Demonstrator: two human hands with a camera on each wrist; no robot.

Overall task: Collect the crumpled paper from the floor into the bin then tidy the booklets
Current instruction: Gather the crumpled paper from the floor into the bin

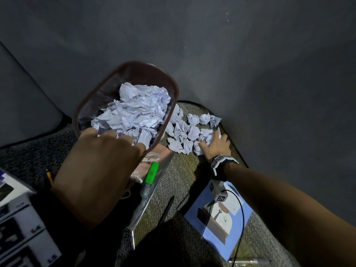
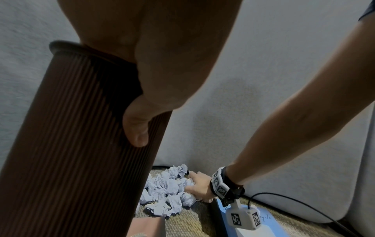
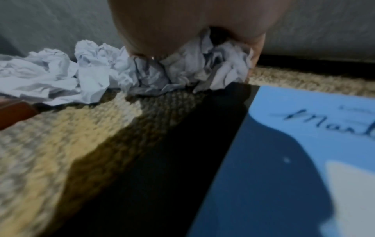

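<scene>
Nearest the person, at the lower left of the head view, printed booklets (image 1: 17, 218) lie stacked in a blurred heap. A blue booklet (image 1: 217, 218) with a drawn figure on its cover lies flat on the woven rug (image 1: 179, 189) under the right forearm, with a black cable (image 1: 241, 218) looping across it. A green highlighter (image 1: 152, 173) lies on a clear sleeve beside a pink sheet (image 1: 154, 155), just below the bin.

The left hand (image 1: 96, 166) holds the brown ribbed bin (image 1: 107, 83) at its near rim: in the left wrist view the thumb (image 2: 136, 123) presses against the outside wall while the other fingers hook over the rim, so this grip is closed on the bin. The bin is tilted, its mouth turned toward the camera, and it is well filled with crumpled white paper (image 1: 134, 114).

Farther out, the right hand (image 1: 215, 143) reaches down onto the heap of paper balls (image 1: 190, 132) that lies on the rug against the base of the grey sofa (image 1: 250, 74). Its fingers are spread and bent over the nearest balls, touching them; the right wrist view shows crumpled paper gathered under the palm. This grip is closing around paper, though how firmly cannot be told. The heap sits just beside the bin's lower edge.
</scene>
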